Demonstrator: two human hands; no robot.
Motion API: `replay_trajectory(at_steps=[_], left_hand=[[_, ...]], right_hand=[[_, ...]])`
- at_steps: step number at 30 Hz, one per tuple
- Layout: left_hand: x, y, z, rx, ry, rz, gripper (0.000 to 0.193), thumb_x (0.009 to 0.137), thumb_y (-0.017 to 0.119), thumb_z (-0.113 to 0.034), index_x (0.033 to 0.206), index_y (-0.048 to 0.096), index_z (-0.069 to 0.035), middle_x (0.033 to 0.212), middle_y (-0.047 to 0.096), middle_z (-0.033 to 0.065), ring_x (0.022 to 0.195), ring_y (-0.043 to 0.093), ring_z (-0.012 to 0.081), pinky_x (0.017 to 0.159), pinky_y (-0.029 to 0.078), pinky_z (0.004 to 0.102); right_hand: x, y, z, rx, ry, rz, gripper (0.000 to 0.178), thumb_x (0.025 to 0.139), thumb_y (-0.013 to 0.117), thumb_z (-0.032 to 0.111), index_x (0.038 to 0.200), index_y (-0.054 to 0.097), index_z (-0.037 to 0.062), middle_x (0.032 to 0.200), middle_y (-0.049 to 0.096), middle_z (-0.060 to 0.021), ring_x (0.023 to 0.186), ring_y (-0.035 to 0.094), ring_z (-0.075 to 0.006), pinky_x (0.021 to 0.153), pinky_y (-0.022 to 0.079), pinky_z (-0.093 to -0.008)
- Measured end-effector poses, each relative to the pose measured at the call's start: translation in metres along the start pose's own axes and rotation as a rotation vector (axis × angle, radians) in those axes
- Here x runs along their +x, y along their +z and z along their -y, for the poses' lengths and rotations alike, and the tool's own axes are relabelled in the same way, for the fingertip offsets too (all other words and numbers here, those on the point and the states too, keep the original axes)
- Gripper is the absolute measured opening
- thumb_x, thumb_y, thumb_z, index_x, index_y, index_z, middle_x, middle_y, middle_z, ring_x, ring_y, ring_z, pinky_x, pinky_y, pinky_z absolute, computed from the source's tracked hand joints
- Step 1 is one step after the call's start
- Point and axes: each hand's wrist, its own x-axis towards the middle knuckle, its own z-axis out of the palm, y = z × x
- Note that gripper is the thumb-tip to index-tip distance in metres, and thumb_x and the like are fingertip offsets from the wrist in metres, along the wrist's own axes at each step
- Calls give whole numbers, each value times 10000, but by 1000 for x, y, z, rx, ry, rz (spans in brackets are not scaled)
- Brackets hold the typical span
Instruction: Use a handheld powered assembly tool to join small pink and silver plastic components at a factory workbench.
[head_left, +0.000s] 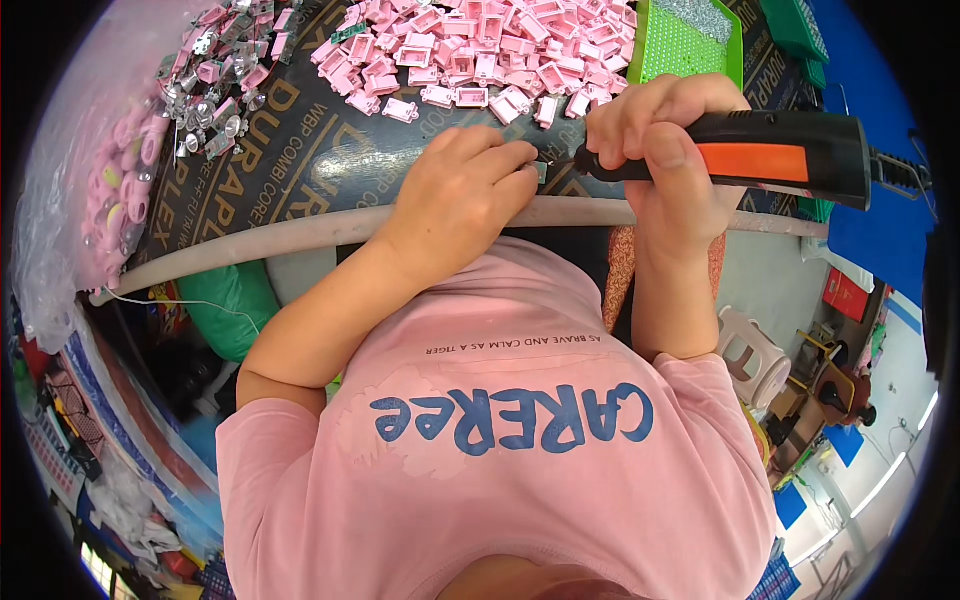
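My right hand [665, 150] grips a black and orange electric screwdriver [770, 157], its tip pointing left toward my left hand. My left hand [470, 195] rests on the dark table top [330, 150] near its front edge, fingers pinched on a small part [541, 170] that is mostly hidden. The screwdriver tip meets that part between the two hands. A heap of pink plastic pieces [480, 50] lies just beyond both hands.
A pile of assembled pink and metal parts [215, 70] lies at the far left, beside clear bags of pink parts [120, 180]. A green tray [685, 40] stands at the back right. A pale plastic stool [750, 355] stands on the floor at the right.
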Motion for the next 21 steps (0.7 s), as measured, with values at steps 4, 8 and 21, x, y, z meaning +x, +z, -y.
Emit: replay_trajectory(at_steps=[4,8,21], left_hand=[[0,1,0,-7,-4,-9,134,821,687,-142,915,721,-53,1090,742,55,1002,654,258,840,521,405],[0,1,0,-26,-29,24,199,757,797,-104,945,740,-72,1128,755,47,992,664,279,825,538,417],[3,3,-1,-23,-3,-15,97,823,665,-153,866,693,-71,1019,720,42,942,633,243,813,506,388]], right_hand=[[-1,3,-1,-15,10,15,322,847,801,-99,1025,565,29,826,708,-108,671,659,-128,626,555,-268],[-1,4,-3,-38,30,18,320,841,804,-101,1018,570,27,827,707,-106,673,655,-124,625,548,-261],[-2,8,-4,-72,-4,26,336,802,824,-94,1002,580,21,807,699,-84,686,678,-124,660,551,-247]])
